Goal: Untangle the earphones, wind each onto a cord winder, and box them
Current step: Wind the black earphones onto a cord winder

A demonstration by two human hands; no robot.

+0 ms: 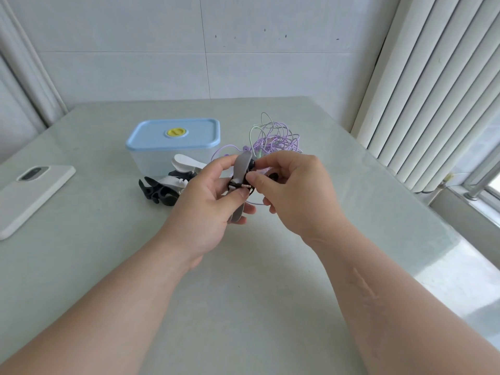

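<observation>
A white phone (pixel 35 190) lay at nine o'clock on the worktop (pixel 243 280). A clear box (pixel 162 155) with its blue lid on stood at eleven o'clock from the hands, and black and white spare winders (pixel 162 189) lay just in front of it. The left grip (pixel 208 201) was curled round a grey cord winder (pixel 240 166), held upright above the worktop's centre. The right grip (pixel 295 190) pinched a cord end (pixel 246 186) against the winder's waist. The purple earphone tangle (pixel 278 136) lay at one o'clock, behind the right grip.
</observation>
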